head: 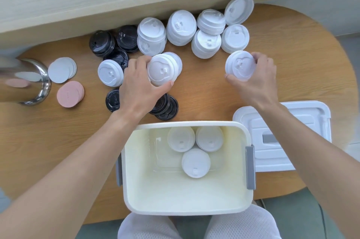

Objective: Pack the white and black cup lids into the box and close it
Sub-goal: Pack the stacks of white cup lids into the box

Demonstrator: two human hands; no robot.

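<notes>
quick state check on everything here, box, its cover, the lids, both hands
box: open, three white lid stacks inside
box cover: off, lying on the table right of the box
left hand: grips a white lid stack
right hand: grips a white lid stack
black lids: unpacked, on the table

Bare forearms [81,162], white mesh shorts [233,225]

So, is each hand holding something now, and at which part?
Yes. The left hand grips a stack of white lids by its rim; the right hand grips another white lid stack by its rim.
</notes>
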